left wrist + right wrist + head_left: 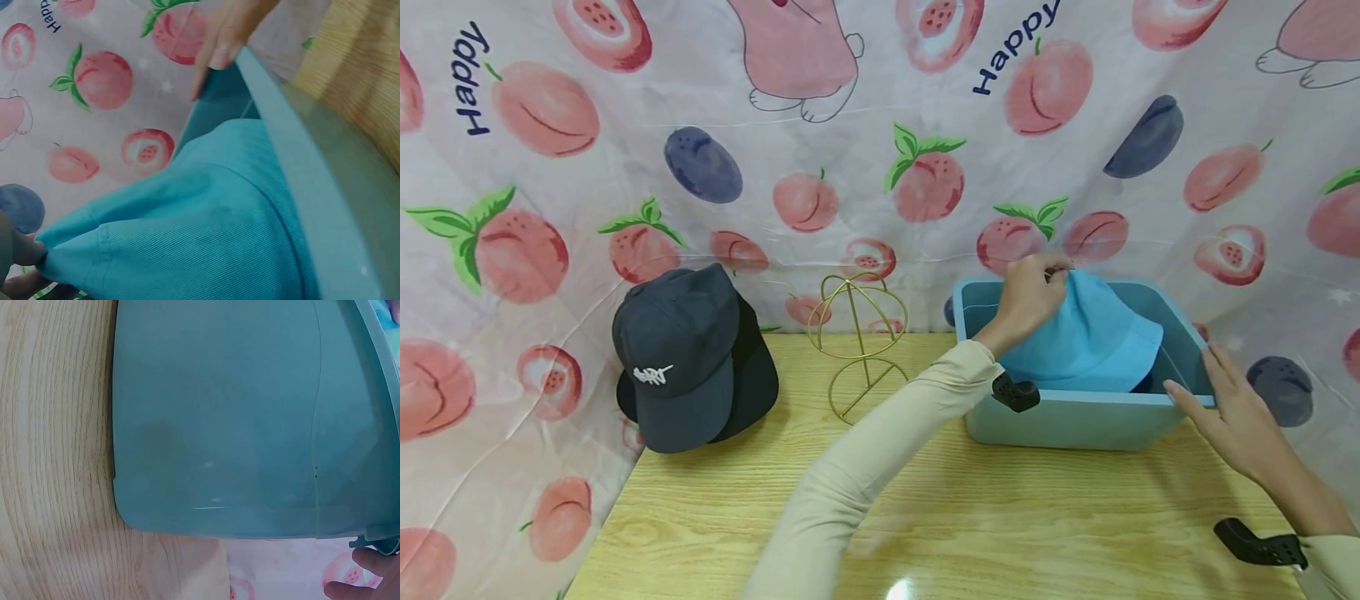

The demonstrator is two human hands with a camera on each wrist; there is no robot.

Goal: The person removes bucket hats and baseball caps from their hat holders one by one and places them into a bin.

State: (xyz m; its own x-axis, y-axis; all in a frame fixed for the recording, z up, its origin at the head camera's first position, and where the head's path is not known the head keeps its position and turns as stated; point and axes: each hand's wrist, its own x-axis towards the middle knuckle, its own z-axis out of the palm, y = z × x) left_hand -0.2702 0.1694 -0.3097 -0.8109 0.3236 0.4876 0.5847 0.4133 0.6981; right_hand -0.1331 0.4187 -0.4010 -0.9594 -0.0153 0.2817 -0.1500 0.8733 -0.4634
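A bright blue cloth hat (1086, 337) is partly inside a teal bin (1075, 421) at the right of the table. My left hand (1032, 292) pinches the hat's top edge and holds it up; in the left wrist view the fabric (206, 231) stretches from the fingertips toward the bin wall. My right hand (1243, 417) rests on the bin's right rim with fingers extended; in the right wrist view its fingers (356, 590) are at the bin's lower right corner. Something dark shows under the hat's brim, mostly hidden.
Dark caps (681, 367), one overlapping another, are at the table's left back edge. A gold wire stand (865, 358) stands between them and the bin. Behind the wooden table (1000, 517) hangs a peach-patterned cloth (850, 150).
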